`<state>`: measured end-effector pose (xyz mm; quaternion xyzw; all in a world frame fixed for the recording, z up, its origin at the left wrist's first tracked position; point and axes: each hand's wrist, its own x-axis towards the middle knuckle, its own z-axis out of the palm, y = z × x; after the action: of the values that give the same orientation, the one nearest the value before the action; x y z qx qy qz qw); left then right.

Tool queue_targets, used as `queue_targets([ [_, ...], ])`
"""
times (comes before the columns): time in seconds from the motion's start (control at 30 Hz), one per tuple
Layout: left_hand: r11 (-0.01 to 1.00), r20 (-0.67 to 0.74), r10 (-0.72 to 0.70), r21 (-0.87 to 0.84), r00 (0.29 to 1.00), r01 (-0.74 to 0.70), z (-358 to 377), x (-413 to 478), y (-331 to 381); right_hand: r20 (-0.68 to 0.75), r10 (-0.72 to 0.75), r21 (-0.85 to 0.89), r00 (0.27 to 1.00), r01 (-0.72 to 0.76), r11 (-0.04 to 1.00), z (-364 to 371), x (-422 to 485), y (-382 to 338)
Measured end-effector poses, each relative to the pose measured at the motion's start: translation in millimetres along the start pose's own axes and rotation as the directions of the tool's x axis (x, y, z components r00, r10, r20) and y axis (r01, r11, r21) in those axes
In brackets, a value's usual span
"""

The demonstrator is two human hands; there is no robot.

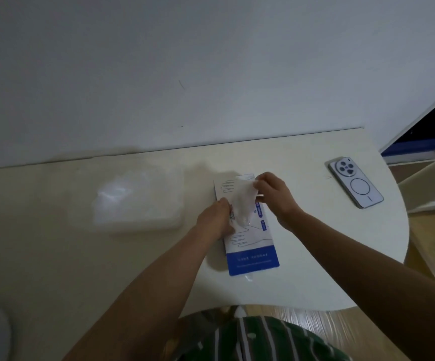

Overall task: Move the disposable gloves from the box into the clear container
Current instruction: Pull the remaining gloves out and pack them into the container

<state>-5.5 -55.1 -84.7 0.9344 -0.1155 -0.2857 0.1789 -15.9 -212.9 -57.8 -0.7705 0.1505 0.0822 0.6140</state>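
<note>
The container (133, 196) lies on the tabletop (289, 282) left of the box (252, 254); its contents cannot be told. The left grip (215, 217) and right grip (273, 194) both pinch a glove (242, 201) over the box. A phone (355, 182) lies well to the right.
</note>
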Motion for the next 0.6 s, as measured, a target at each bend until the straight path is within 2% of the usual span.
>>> queue_targets([
  [0.07, 1.0, 0.008, 0.007, -0.006, 1.0, -0.007, 0, 0, -1, -0.039, 0.025, 0.194, 0.999, -0.017, 0.981, -8, -1, -10],
  [0.17, 0.997, 0.028, 0.014, -0.07, 1.0, -0.012, -4, 0, -2, -0.061, 0.046, 0.263, 0.997, -0.028, 0.964, -17, -4, -23],
  [0.23, 0.973, 0.007, -0.003, -0.229, 1.0, 0.004, -12, -4, -1, -0.032, 0.052, 0.289, 0.998, -0.041, 0.956, -19, -8, -27],
  [0.27, 0.927, -0.016, -0.038, -0.373, 0.999, 0.029, -17, -8, -1, -0.017, 0.055, 0.288, 0.998, -0.048, 0.957, -18, -9, -28],
  [0.3, 0.832, -0.03, -0.082, -0.553, 0.996, 0.051, -22, -10, 1, -0.011, 0.05, 0.268, 0.999, -0.046, 0.962, -18, -9, -28],
  [0.37, 0.517, -0.044, -0.175, -0.854, 0.984, 0.054, -34, -16, 1, -0.019, 0.021, 0.212, 1.0, -0.016, 0.977, -15, -9, -26],
  [0.43, 0.23, -0.065, -0.214, -0.973, 0.975, -0.015, -45, -20, 3, 0.007, 0.019, 0.242, 1.0, -0.02, 0.97, -10, -12, -29],
  [0.47, 0.143, -0.07, -0.207, -0.989, 0.976, -0.041, -51, -23, 4, 0.02, 0.006, 0.247, 1.0, -0.01, 0.969, -6, -15, -33],
  [0.5, 0.097, -0.074, -0.197, -0.994, 0.978, -0.056, -56, -26, 5, 0.036, -0.002, 0.249, 0.999, -0.007, 0.969, -3, -16, -36],
  [0.53, 0.098, -0.098, -0.195, -0.992, 0.976, -0.08, -61, -30, 4, 0.041, -0.016, 0.241, 0.999, 0.006, 0.97, 3, -16, -39],
  [0.6, 0.199, -0.194, -0.198, -0.968, 0.961, -0.154, -68, -36, 3, 0.035, -0.03, 0.215, 0.999, 0.022, 0.976, 12, -17, -44],
])
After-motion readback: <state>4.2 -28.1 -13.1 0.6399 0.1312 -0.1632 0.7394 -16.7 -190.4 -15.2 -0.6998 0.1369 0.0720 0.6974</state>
